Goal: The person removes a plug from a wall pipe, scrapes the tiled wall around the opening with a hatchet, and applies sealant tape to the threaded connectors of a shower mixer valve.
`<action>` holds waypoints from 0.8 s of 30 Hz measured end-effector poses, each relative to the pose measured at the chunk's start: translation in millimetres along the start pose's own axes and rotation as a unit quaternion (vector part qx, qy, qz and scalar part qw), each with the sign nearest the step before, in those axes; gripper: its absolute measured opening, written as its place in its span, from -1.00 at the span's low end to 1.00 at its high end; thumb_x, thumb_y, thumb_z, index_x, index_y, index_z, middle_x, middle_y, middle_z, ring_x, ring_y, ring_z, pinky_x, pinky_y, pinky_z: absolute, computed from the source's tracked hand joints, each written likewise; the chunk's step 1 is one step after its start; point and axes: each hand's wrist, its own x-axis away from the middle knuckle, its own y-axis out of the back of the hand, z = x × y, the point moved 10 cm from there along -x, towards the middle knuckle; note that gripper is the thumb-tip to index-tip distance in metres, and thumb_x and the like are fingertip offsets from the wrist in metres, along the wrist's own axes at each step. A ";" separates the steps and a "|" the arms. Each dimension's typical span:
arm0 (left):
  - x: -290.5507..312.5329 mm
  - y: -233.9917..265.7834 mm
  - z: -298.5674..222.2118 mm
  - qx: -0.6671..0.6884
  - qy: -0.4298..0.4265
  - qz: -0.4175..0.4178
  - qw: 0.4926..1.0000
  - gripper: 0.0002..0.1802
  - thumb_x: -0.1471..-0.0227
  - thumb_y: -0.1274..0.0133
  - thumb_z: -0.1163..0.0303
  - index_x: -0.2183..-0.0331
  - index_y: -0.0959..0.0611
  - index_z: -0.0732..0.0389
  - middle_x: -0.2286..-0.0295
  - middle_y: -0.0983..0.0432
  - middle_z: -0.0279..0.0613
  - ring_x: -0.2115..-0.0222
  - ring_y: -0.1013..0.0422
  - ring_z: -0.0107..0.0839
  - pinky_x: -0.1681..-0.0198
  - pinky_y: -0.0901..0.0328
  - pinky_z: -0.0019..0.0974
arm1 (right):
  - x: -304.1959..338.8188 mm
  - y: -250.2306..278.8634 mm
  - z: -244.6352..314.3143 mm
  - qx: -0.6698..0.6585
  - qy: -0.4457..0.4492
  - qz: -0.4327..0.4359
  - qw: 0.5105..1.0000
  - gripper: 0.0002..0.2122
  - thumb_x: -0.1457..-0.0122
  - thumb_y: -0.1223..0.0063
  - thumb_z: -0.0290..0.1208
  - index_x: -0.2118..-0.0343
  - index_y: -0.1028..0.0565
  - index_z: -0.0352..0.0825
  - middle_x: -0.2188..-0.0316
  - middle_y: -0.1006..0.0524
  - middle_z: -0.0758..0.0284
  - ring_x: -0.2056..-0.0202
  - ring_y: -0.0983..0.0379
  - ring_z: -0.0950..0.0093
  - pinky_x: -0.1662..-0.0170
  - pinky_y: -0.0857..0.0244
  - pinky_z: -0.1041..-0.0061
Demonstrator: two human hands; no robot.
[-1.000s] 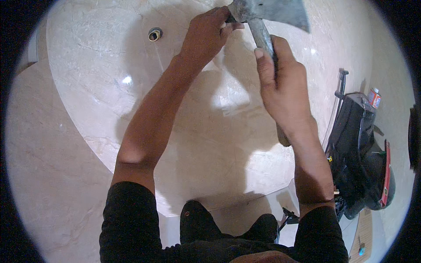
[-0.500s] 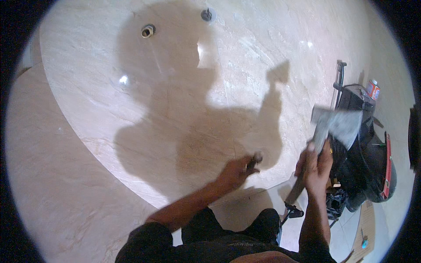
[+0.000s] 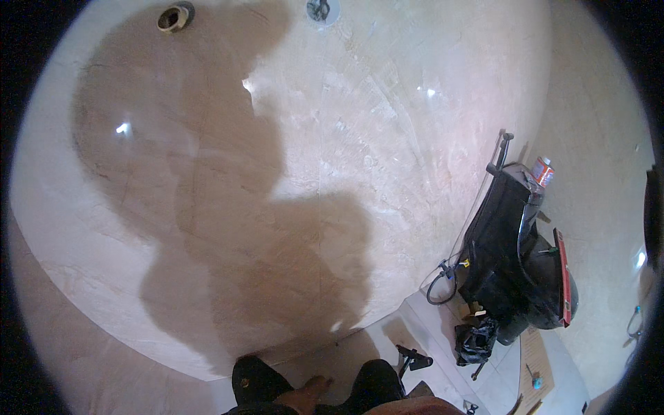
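- here, only a strip of the left hand (image 3: 309,390) shows at the lower edge, between two dark knees or shoes; whether it is spread or closed i cannot tell, and the right hand is out of sight.
- nothing is held in view, so i judge this a pause away from the wall, with no tool engaged.
- nearest the hand is one small black tool (image 3: 413,360), lying on the floor tiles near the wall's foot; taking it up would call for a short reach to the right.
- beyond it, toward the floor's right edge: one black tool bag (image 3: 508,256), one red level (image 3: 564,277) along it, one can (image 3: 543,171) at its top, one black pouch (image 3: 474,344) and one cable loop (image 3: 438,288).
- the marble wall (image 3: 387,138) carries two round fittings, one (image 3: 173,17) near its upper left corner and one (image 3: 319,8) at its top edge.
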 end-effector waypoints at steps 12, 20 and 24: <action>108.6 185.2 -197.2 0.218 -0.186 -0.094 0.953 -0.70 -0.31 0.09 0.28 0.04 -0.51 0.24 0.17 -0.51 -0.02 0.12 -0.45 -0.20 -0.03 -0.30 -0.13 | -22.2 -51.9 19.3 0.044 0.081 0.078 0.993 -0.61 -0.20 -0.14 -0.10 0.18 -0.52 -0.42 0.33 -0.59 0.02 0.28 -0.54 0.02 0.19 -0.40 0.11; 505.7 489.0 -419.8 0.124 -0.550 -0.595 0.573 -0.57 -0.01 -0.25 0.60 0.03 -0.61 0.22 0.24 -0.63 -0.18 0.31 -0.53 -0.51 0.27 -0.46 -0.42 | -72.1 -123.8 25.7 0.023 0.276 0.036 0.960 -0.47 -0.13 -0.18 0.06 0.29 -0.53 -0.49 0.47 -0.59 -0.02 0.43 -0.59 0.10 0.34 -0.40 0.15; 564.7 537.8 -464.6 0.197 -0.638 -0.557 0.494 -0.62 0.01 -0.26 0.63 0.11 -0.56 0.34 0.31 -0.62 -0.10 0.30 -0.59 -0.42 0.32 -0.51 -0.40 | -55.3 -109.0 56.3 0.001 0.284 0.013 0.959 -0.50 -0.13 -0.19 0.01 0.33 -0.55 -0.50 0.48 -0.59 -0.03 0.41 -0.59 0.08 0.30 -0.43 0.12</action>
